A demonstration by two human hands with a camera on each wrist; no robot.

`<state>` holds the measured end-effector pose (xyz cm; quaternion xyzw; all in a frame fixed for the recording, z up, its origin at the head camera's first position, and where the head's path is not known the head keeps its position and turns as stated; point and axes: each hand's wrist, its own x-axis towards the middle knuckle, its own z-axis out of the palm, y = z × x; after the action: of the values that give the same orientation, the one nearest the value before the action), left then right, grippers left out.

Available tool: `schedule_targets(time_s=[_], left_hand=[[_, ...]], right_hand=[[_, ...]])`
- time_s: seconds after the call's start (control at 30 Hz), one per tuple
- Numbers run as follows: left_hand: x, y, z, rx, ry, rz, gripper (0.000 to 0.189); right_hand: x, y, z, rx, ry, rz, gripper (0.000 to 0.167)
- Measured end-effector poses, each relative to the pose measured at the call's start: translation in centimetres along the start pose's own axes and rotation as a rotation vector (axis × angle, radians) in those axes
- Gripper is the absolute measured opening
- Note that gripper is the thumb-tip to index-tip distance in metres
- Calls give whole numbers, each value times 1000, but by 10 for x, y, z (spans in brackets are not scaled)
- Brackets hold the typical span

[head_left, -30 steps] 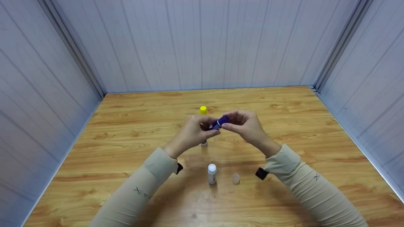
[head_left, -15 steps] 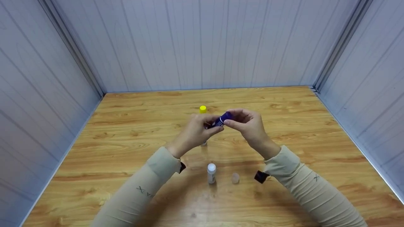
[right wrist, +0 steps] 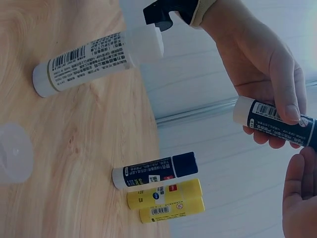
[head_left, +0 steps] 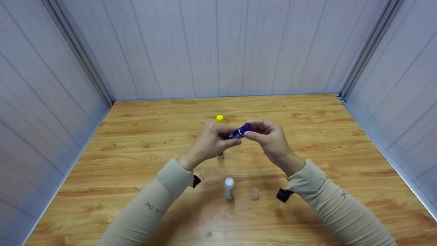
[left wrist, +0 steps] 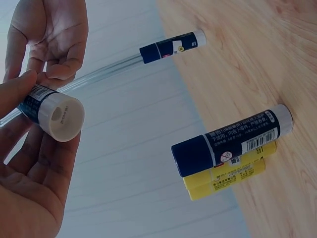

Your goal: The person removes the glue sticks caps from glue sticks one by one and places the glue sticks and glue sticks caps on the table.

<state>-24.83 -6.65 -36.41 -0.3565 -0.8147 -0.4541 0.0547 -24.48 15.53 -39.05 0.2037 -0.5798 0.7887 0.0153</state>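
From where I stand, the job looks only partly done. The dark blue glue stick [head_left: 240, 131] is held up above the counter [head_left: 136, 153], its cap apparently on: the left hand [head_left: 212, 139] is curled round the body, while the right hand [head_left: 272, 138] has thumb and fingers closed in on the capped end. If that cap is to come off, it hasn't yet. Near the upright white stick [head_left: 229, 189] sits a translucent piece [head_left: 254, 193], perhaps a cap already removed. Two yellow sticks [right wrist: 165, 193] and a second blue stick [right wrist: 154, 169] stand together, and I'd guess they are waiting; another blue one [left wrist: 173, 47] stands farther off. Compared with a second ago, both hands and their stick sit slightly farther right; the white stick and translucent piece haven't moved.
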Motion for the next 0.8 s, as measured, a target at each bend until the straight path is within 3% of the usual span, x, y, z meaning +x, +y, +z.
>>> schedule_targets(time_s=[0.27,0.43,0.67,0.8], left_hand=[[-1,3,-7,-21,-63,-29,29],[-10,-4,-16,0,-72,-126,28],[-13,-8,-17,-35,-49,-179,34],[-12,-10,-15,-72,-37,-199,33]], right_hand=[[-3,-7,-8,65,-60,-3,26],[0,-15,-29,148,-20,-78,24],[0,-15,-41,48,-10,-78,31],[-2,-12,-42,-87,13,-87,30]])
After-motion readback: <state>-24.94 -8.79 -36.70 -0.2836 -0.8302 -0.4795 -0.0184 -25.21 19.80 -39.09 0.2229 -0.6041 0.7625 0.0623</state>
